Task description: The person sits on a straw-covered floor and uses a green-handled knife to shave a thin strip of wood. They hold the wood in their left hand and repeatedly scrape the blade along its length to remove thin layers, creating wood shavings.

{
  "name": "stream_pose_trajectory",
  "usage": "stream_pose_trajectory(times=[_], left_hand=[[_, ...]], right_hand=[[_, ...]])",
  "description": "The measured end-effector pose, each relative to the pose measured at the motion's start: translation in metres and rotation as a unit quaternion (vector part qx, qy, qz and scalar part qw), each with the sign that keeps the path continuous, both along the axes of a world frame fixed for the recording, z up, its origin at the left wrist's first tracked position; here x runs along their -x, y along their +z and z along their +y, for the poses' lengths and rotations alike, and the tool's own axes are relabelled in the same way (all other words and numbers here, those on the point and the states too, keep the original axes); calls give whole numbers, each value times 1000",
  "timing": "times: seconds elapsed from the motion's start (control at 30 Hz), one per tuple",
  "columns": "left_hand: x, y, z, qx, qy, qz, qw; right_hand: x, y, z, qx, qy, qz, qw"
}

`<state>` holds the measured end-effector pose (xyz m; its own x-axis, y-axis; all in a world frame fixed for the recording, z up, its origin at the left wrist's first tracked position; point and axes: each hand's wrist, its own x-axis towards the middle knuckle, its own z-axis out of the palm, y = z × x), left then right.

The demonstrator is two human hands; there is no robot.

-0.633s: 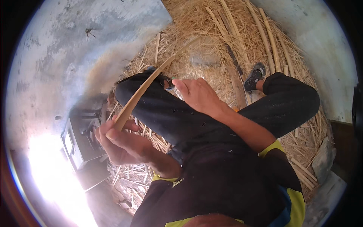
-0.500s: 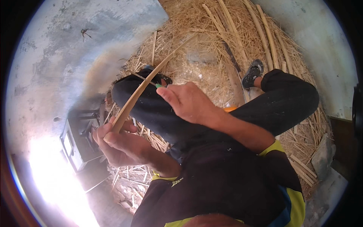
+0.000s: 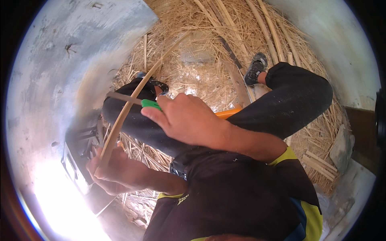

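Observation:
A long, pale, curved strip of split bamboo [image 3: 114,134] slants from near my body out over my left leg. Its near end is gripped by my left hand [image 3: 124,172], with the fingers wrapped round it. My right hand [image 3: 189,120] is closed on the green handle of a knife [image 3: 149,105]. The knife's narrow blade [image 3: 119,96] points left and lies across the strip, about midway along it. Most of the handle is hidden inside my fist.
Straw and shavings [image 3: 177,18] cover the floor between the walls. Several bamboo poles [image 3: 270,32] lie at the far right. Under my right leg an orange object [image 3: 229,113] shows partly. Short split sticks [image 3: 319,165] lie near a stone [image 3: 341,149]. A bright light glares at lower left.
Both hands and the strip appear further left and lower in the picture, as the whole view has shifted. More of the knife's green handle and blade shows.

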<state>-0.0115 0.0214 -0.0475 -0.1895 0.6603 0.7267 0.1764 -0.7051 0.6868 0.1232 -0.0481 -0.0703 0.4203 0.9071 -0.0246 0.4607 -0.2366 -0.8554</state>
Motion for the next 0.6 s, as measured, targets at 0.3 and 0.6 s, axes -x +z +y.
stream_pose_trajectory(times=[0.3, 0.6], left_hand=[[-15, 15, -6, -28, 11, 68, 997], [-10, 13, -6, -54, 6, 87, 995]], right_hand=[[-6, -17, 6, -103, 34, 65, 992], [-13, -28, 14, -129, 20, -11, 991]])
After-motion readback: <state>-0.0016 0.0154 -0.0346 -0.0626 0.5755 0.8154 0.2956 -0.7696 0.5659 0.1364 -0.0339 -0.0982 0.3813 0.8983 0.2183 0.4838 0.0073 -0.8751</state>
